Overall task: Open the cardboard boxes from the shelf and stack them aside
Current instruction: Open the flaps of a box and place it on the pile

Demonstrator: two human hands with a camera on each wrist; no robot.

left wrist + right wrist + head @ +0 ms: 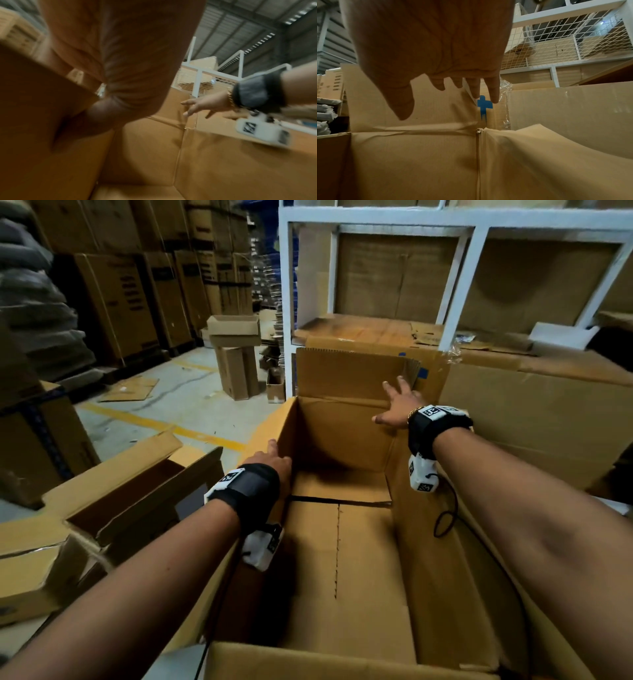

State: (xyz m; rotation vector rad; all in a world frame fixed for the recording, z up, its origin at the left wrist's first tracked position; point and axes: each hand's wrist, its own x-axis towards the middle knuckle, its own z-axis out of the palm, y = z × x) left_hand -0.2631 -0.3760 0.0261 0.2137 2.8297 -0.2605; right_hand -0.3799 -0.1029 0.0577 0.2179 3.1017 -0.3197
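Scene: I stand over an open cardboard box (342, 559) that fills the centre and lower half of the head view, its inside bare and its far flap (349, 373) standing upright.
Left hand: my left hand (270, 458) rests on the box's left wall at centre frame, fingers (273, 445) curled over the top edge and gripping it; the left wrist view is blurred and shows only my palm against the cardboard.
Right hand: my right hand (397, 405) reaches toward the far right corner of the box, fingers (494, 93) spread apart and straight; I cannot tell whether they touch the flap.
Mark: a blue printed mark (484, 106) sits on the cardboard just beyond my fingertips in the right wrist view.
Shelf: a white metal shelf (459, 289) stands behind the box in the upper right, holding flattened cardboard.
Beside me: another opened box (102, 508) lies at lower left, flaps splayed.
Background: stacked cartons (137, 285) line the upper left, above a concrete floor (178, 405) with a yellow line.
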